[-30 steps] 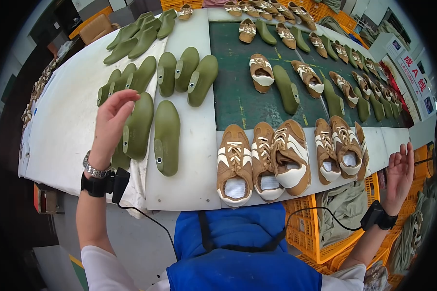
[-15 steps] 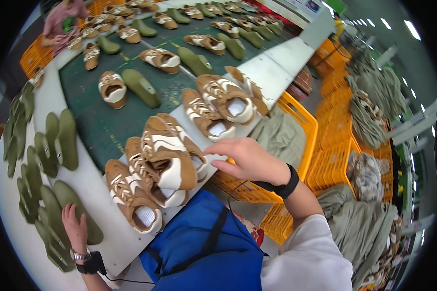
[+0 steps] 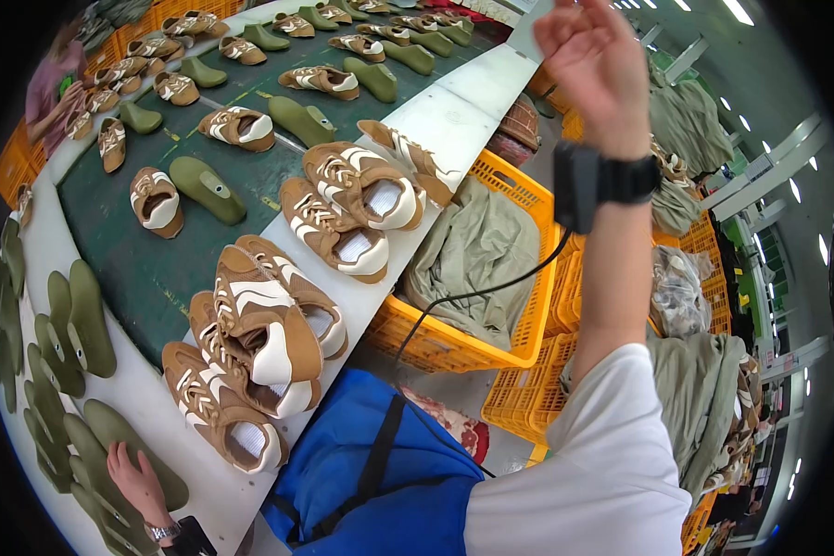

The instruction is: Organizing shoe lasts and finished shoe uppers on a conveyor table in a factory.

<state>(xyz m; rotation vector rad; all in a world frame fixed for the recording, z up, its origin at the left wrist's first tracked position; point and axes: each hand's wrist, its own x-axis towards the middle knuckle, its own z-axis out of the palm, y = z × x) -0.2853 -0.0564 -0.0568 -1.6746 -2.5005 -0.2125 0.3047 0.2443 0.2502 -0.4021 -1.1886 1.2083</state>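
Observation:
My left hand point(image 3: 139, 484) lies with fingers spread on a green shoe last point(image 3: 137, 443), one of several standing packed together at the lower left. My right hand point(image 3: 595, 69) is raised at the upper right, somewhat blurred. Its fingers are loosely bent and apart, with nothing visible in them. Between my arms, brown and white lace-up shoes point(image 3: 215, 408) stand on the white table edge point(image 3: 357, 301) in two groups. One shoe point(image 3: 267, 315) rests on top of others in the nearer group. Pale insoles show inside several of them.
A green conveyor belt point(image 3: 148, 278) carries more shoes and lasts. Beside the table stands a yellow crate point(image 3: 528, 324) with grey-green cloth point(image 3: 477, 264). More stacked crates point(image 3: 528, 389) lie to the right. A black cable point(image 3: 482, 295) hangs from my right wrist. Another person point(image 3: 56, 93) is at the far left.
My right hand has swung up and away from the shoes toward the upper right. My left hand stays on the lasts. The whole view has shifted, and the shoes appear further left.

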